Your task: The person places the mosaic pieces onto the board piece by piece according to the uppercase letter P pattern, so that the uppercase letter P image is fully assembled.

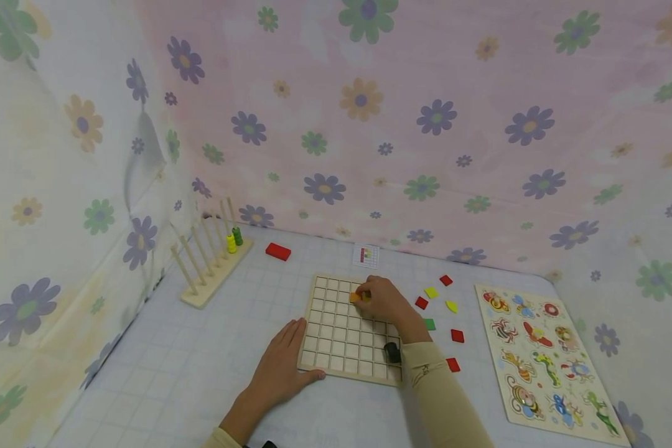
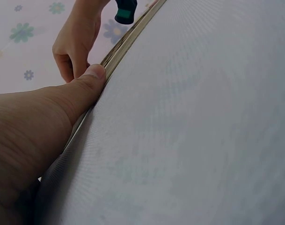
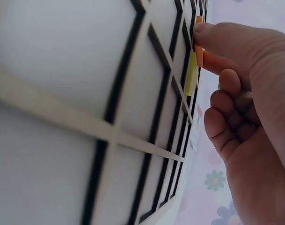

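Note:
A wooden grid board (image 1: 336, 339) with square cells lies on the table. My right hand (image 1: 382, 300) pinches a small orange tile (image 3: 199, 41) between thumb and index finger at the board's far part; its other fingers are curled loosely. A yellow tile (image 3: 191, 75) sits in the grid beside the orange one, mostly covered by the hand in the head view. My left hand (image 1: 282, 358) rests at the board's near left corner, fingers extended along the left edge. In the left wrist view its thumb (image 2: 86, 89) touches the board's side.
Loose red, yellow and green tiles (image 1: 457, 336) lie right of the board. Farther right is an insect puzzle board (image 1: 498, 348). A peg rack (image 1: 215, 280) with yellow and green beads stands left. A red block (image 1: 278, 251) and a pattern card (image 1: 366, 256) lie at the back.

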Motion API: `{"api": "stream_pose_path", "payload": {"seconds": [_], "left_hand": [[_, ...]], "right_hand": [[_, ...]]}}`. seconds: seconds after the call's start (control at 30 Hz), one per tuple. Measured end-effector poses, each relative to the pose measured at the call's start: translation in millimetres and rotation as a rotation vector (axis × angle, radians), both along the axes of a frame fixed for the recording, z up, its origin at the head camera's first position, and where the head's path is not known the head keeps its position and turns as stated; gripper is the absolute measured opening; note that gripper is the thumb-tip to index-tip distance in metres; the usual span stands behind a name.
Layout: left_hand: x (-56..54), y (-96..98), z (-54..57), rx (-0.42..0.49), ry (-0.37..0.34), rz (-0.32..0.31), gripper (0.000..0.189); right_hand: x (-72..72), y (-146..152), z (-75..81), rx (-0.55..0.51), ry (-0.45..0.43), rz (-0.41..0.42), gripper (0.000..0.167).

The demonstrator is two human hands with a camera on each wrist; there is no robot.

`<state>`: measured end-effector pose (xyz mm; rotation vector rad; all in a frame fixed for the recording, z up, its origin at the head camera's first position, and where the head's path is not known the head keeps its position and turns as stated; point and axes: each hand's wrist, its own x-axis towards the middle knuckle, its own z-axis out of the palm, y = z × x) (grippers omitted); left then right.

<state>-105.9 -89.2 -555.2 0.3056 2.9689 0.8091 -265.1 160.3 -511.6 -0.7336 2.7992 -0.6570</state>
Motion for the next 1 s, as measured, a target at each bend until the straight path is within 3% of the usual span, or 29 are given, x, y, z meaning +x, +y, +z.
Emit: {"api": "stream_pose_path", "payload": {"seconds": [0.3, 0.67, 0.87, 1.0], "left_hand": [[1.0, -0.7, -1.5, 0.005, -0.012, 0.000, 0.117], [0.9, -2.6, -2.5, -0.013, -0.006, 0.004, 0.117], [-0.1, -1.3, -1.5, -0.004, 0.001, -0.009, 0.117], [0.0, -0.5, -0.5, -0.010, -0.007, -0.004, 0.117]], "right_hand": [[1.5, -3.6, -5.8, -0.028, -0.044, -0.051, 0.026], [2.8, -8.6, -4.8, -0.044, -0.004, -0.032, 0.023], [1.6, 3.5, -6.0, -0.136, -0.041, -0.111, 0.034], [1.2, 17.7, 0.0, -0.188, -0.019, -0.147, 0.037]]}}
